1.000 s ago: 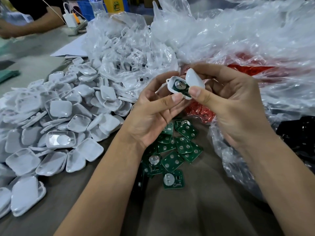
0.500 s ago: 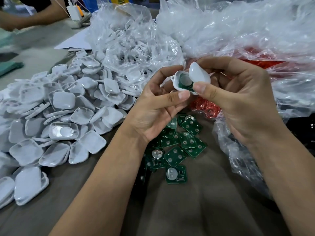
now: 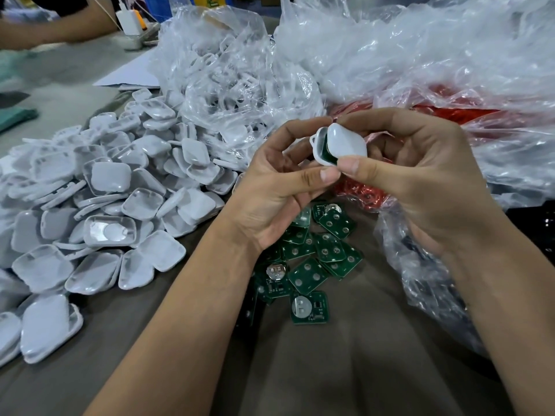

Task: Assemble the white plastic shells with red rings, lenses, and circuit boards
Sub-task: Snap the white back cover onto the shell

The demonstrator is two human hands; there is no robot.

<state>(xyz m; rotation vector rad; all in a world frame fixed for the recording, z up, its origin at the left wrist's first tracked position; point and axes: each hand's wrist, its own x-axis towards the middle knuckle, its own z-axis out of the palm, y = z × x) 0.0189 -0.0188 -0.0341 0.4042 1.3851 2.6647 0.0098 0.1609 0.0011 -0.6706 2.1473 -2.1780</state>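
Both hands meet above the table's middle. My left hand [image 3: 279, 187] holds a white shell half [image 3: 319, 145] with a green circuit board seated inside it, only an edge of the board showing. My right hand [image 3: 420, 175] pinches a second white shell half [image 3: 345, 141], the cover, and lays it over the first one at a tilt, nearly closed. Loose green circuit boards [image 3: 309, 256] lie on the table below my hands. A heap of white shells [image 3: 99, 205] spreads to the left.
Clear plastic bags fill the back: one with white parts [image 3: 228, 85], one with red rings [image 3: 450, 112]. More crumpled plastic [image 3: 426, 280] lies at the right. Another person's arm [image 3: 60, 28] rests at the far left by a white charger [image 3: 127, 21].
The cover in my right hand has swung down over the shell with the board, hiding most of the board. Both hands stayed in place.
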